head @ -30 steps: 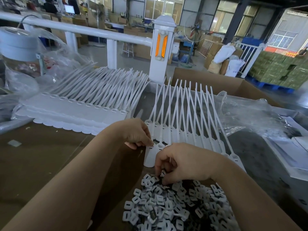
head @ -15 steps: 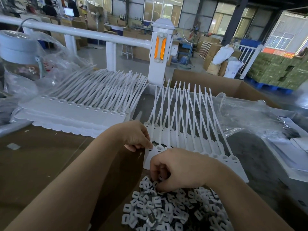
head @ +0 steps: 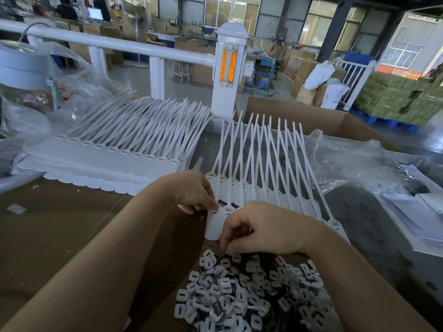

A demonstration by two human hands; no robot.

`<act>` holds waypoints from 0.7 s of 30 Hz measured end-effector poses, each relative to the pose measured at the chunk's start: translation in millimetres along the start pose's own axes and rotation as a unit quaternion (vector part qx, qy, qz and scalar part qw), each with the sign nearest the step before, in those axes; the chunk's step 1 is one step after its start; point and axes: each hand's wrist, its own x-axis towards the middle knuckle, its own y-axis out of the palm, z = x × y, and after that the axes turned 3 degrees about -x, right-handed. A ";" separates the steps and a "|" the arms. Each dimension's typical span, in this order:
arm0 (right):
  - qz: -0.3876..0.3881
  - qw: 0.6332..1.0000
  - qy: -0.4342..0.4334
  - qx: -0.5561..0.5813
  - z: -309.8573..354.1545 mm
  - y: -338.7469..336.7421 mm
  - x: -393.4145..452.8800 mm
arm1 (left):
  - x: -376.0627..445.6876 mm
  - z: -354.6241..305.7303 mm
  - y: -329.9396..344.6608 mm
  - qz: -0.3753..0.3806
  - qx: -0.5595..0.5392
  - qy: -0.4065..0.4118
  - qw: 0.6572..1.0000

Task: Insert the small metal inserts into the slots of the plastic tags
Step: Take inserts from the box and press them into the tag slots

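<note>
White flat plastic tags (head: pixel 259 192), long thin tails fanned.

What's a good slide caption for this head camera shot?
Left hand steadies a white plastic tag while the right hand picks from the pile of metal inserts.

White plastic tags (head: pixel 271 188) lie in an overlapping row on the brown table, flat heads toward the viewer and long thin tails fanning away and crossing one another. The nearest tag (head: pixel 214 224) at the row's left end shows a small slot near the top of its head. A second, larger batch of tags (head: pixel 115 159) lies to the left, its slots in a line. Small inserts (head: pixel 249 295), pale squarish pieces with a central slot, lie heaped closest to the viewer.
</note>
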 end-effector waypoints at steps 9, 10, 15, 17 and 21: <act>0.017 0.999 0.015 -0.031 4.2 3.4 1.1 | -0.5 -0.8 -1.0 0.014 0.032 0.024 0.999; 0.026 0.999 0.018 -0.035 4.9 3.2 0.8 | -0.7 -0.9 -1.2 0.016 0.034 0.027 0.999; 0.060 0.996 0.030 -0.060 8.7 2.5 -0.2 | -1.6 -1.0 -1.1 0.024 0.040 0.039 0.998; 0.067 0.993 0.041 -0.086 9.1 2.2 -0.6 | -2.2 -0.8 -1.2 0.025 0.038 0.041 0.998; 0.075 0.989 0.064 -0.109 6.7 -1.5 -3.8 | -2.7 -0.6 -0.9 0.026 0.038 0.042 0.998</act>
